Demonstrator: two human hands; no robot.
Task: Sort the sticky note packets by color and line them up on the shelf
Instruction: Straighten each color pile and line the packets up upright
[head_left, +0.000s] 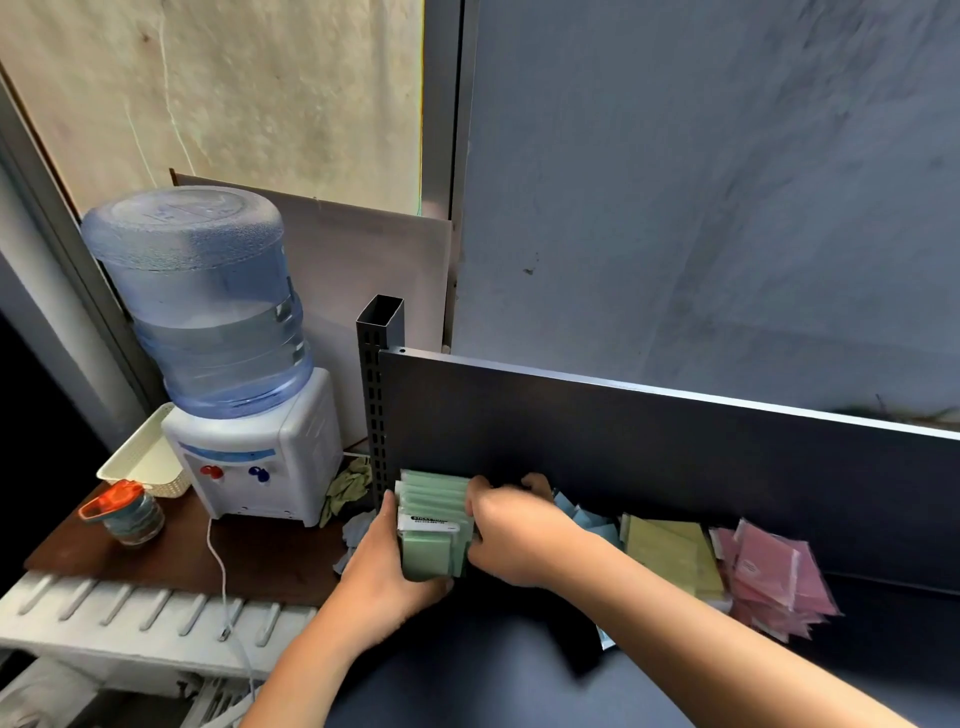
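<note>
- Left hand (387, 564) and right hand (511, 540) both grip the upright green packets (434, 519) at the shelf (883, 613) end (left side).
- Blue packets (587, 519), yellow packets (670, 556) and pink packets (769, 577) lie alongside.

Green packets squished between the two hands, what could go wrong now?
The green packets stand on edge, held only by the left hand and right hand; letting go might topple them. The pink packets lie loose near the shelf front and could slide off. The blue packets behind the right wrist could get knocked.
</note>
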